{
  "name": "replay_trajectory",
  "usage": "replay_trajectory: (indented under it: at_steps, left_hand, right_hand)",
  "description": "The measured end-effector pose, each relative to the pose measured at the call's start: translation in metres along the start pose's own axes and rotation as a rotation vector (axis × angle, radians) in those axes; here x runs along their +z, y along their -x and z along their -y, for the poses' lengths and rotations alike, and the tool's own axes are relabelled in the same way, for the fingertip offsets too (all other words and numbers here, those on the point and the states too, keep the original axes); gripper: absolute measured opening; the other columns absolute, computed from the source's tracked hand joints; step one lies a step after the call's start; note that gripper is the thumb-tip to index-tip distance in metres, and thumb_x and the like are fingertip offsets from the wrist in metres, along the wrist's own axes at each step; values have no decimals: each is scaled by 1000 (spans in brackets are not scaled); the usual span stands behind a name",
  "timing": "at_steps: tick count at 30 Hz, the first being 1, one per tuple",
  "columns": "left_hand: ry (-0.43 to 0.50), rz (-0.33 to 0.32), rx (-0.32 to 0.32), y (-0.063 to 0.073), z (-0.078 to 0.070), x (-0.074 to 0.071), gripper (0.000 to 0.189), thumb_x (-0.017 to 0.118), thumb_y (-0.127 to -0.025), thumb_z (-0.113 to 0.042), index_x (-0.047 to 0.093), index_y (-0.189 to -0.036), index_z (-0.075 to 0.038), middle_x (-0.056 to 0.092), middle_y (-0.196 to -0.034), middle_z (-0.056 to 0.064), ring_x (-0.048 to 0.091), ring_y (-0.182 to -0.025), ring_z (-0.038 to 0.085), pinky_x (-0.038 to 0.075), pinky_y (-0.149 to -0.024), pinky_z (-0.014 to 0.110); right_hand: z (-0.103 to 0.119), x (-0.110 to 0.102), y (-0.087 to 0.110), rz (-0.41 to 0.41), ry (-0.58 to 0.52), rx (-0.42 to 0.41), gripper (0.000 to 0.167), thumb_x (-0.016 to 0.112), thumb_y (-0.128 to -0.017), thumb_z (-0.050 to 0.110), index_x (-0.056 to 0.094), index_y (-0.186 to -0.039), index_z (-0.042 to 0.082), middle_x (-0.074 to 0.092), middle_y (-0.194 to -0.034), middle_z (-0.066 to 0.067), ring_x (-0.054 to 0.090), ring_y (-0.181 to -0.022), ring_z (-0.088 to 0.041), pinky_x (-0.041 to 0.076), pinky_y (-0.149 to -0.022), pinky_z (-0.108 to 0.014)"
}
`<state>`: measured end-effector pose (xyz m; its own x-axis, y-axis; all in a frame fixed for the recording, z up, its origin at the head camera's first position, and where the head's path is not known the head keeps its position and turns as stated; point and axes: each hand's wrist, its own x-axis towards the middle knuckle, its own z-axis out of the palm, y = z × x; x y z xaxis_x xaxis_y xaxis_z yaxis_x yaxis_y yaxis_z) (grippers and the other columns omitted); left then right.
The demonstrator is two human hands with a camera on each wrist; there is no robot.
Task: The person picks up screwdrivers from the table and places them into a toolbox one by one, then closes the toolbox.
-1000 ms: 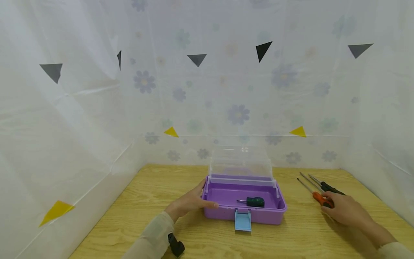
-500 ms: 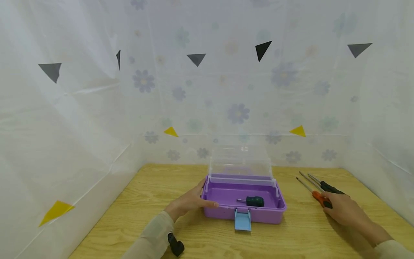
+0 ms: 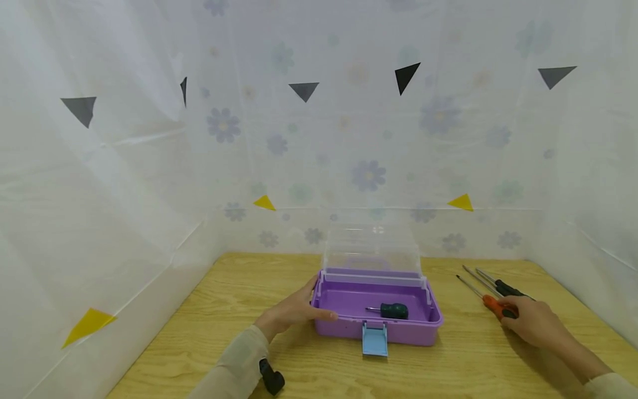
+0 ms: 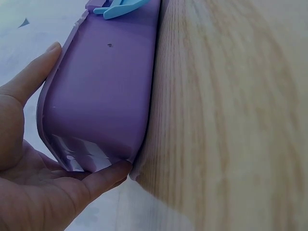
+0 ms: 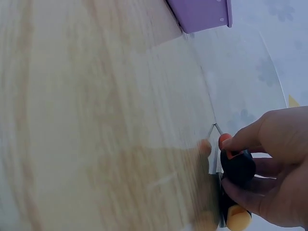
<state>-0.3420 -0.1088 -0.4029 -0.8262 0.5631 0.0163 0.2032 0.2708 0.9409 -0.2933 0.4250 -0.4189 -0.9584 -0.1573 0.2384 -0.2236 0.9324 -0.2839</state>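
Note:
My left hand [image 3: 294, 310] holds the left end of a purple toolbox [image 3: 344, 329]. In the left wrist view its thumb lies along the front rim and the fingers reach round the end wall. The box's clear lid [image 3: 371, 249] stands raised at the back, and a light blue latch [image 3: 375, 341] hangs down in front. Inside lies a short dark green screwdriver [image 3: 394, 311]. At the right, my right hand [image 3: 538, 321] pinches the orange and black handle of a long screwdriver [image 3: 492, 304], its shaft pointing away to the back left. The right wrist view shows its black butt end [image 5: 238, 167] between thumb and fingers.
Close beyond the right hand lie more screwdrivers, one with a black handle [image 3: 508, 288]; a yellow-orange handle end [image 5: 239, 219] shows below the hand. A black device [image 3: 271, 378] sits at the left sleeve. White sheeting [image 3: 149, 166] encloses the wooden table [image 3: 239, 277] at back and sides.
My right fingers have shifted slightly on the orange and black screwdriver's handle. The left hand, toolbox and green screwdriver have stayed in place.

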Motion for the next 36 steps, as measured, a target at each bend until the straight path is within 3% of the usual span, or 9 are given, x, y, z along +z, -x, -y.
replay_trajectory:
  at_steps: [9,16,19,24,27,28,30,33,36]
  left_hand:
    - [9,11,9,-2,3,0,121,86,-85,-31,-2,-168,-18,29,-164,19,37,-144,39,21,-119,60]
    - [22,16,17,-2,2,1,120,85,-87,-26,-3,-168,-19,28,-165,19,36,-145,39,19,-120,60]
    - [24,17,14,-2,1,1,119,85,-87,-26,-3,-168,-20,28,-165,18,35,-146,38,20,-120,59]
    - [11,10,12,-3,1,1,121,86,-86,-29,-2,-168,-20,28,-165,18,35,-146,38,20,-120,59]
    - [10,14,14,-3,1,1,120,86,-86,-29,-2,-168,-20,29,-164,19,36,-145,39,21,-119,60]
    - [10,15,14,-2,1,1,120,85,-86,-28,-2,-168,-19,30,-164,19,37,-145,39,21,-119,60]
    - [11,16,15,-2,0,1,119,85,-87,-27,-2,-168,-19,31,-163,20,37,-144,39,21,-119,60]
    - [11,16,14,-2,0,1,119,85,-87,-26,-2,-168,-19,31,-163,19,38,-144,39,22,-119,59]
    - [16,13,15,-2,0,1,118,84,-87,-24,-2,-168,-20,29,-164,18,37,-145,38,21,-120,59]
  right_hand:
    - [-1,-8,2,15,-121,85,44,77,-93,19,67,-122,-12,71,-103,-24,67,-85,-36,54,-64,-47]
    - [-6,-16,6,43,-220,196,60,73,-97,38,64,-129,-12,65,-118,-34,64,-99,-48,55,-73,-54]
    - [-9,-18,7,64,-307,242,66,70,-99,41,60,-134,-14,62,-124,-36,65,-101,-43,56,-74,-48]
    - [-15,-18,9,63,-627,311,58,67,-104,28,54,-137,-18,43,-141,-44,71,-95,-19,61,-77,-37]
    - [-18,-17,11,32,-838,343,41,68,-103,19,65,-130,-11,29,-145,-47,72,-92,-9,60,-83,-36]
    - [-19,-17,11,24,-924,352,32,69,-102,16,70,-125,-7,37,-138,-45,72,-92,-9,60,-85,-36]
    - [-22,-16,13,22,-1088,361,17,69,-101,9,78,-114,6,56,-123,-27,73,-93,-10,59,-88,-37]
    - [-27,-16,14,40,-1324,357,21,66,-101,1,81,-104,16,59,-110,5,73,-96,-15,56,-93,-38]
    - [-34,-16,15,76,-1447,352,26,60,-103,-1,81,-105,16,61,-105,12,73,-98,-16,54,-97,-38]
